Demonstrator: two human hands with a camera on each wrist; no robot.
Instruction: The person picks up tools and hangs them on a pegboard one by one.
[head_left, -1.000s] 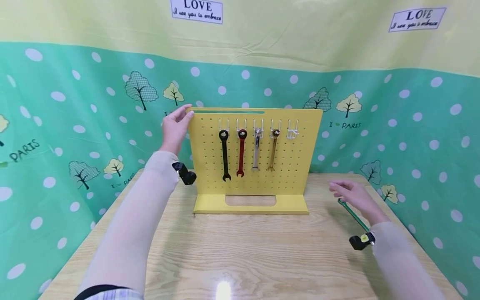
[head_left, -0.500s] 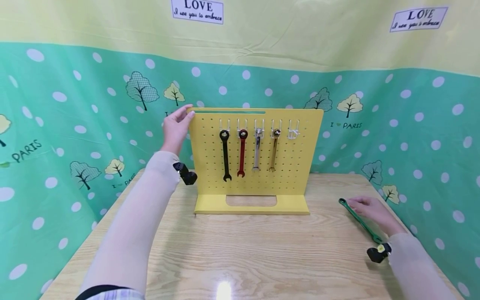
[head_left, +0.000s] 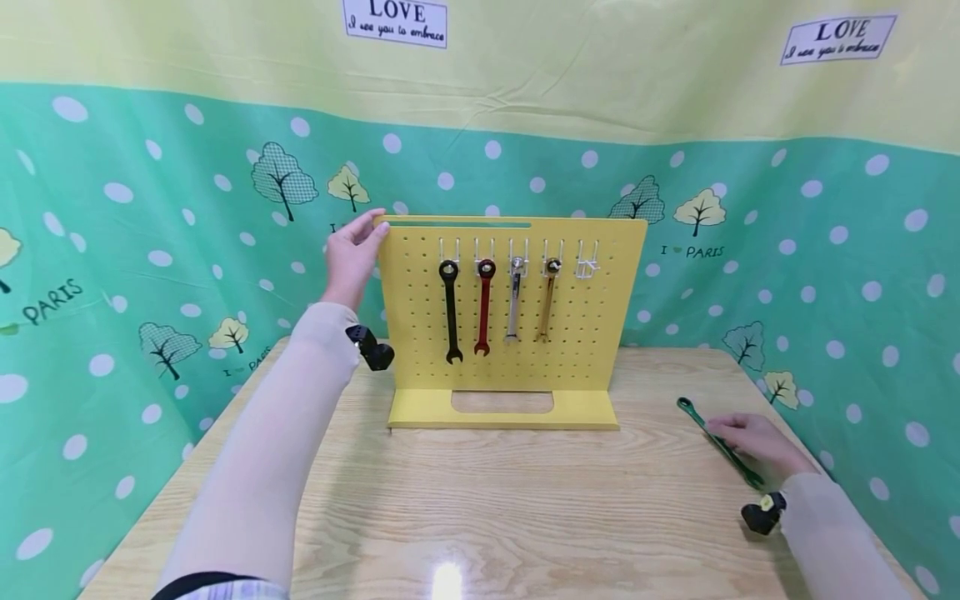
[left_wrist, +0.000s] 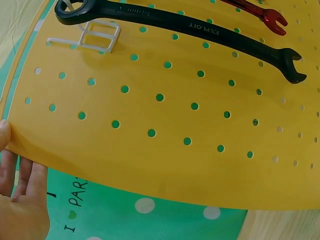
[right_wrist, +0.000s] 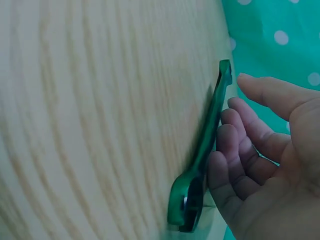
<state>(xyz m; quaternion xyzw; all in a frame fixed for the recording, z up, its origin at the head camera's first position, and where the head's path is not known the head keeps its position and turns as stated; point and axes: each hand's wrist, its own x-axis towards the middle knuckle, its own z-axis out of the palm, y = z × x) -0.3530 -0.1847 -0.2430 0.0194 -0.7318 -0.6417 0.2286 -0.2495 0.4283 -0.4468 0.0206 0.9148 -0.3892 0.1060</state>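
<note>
My left hand [head_left: 352,257] grips the top left corner of a yellow pegboard [head_left: 581,350], with the thumb in front and fingers behind. On the board's white hooks hang a black wrench [head_left: 451,312], a red wrench [head_left: 483,312], a silver wrench [head_left: 514,304] and a gold wrench [head_left: 549,304]. The hook [head_left: 586,265] at the right end bears nothing. On the table at the right lies a green wrench [head_left: 723,447], also in the right wrist view. My right hand [head_left: 761,442] is beside it, fingertips [right_wrist: 227,142] at its shaft and thumb apart from it.
The pegboard's base stands on the wooden table [head_left: 510,500], towards the back. A green and yellow curtain [head_left: 487,158] hangs behind and along both sides. Black wrist cameras [head_left: 370,347] sit on both sleeves.
My right hand has come down and back from above the green wrench to its right side, at mid-shaft. The left hand stays on the pegboard corner.
</note>
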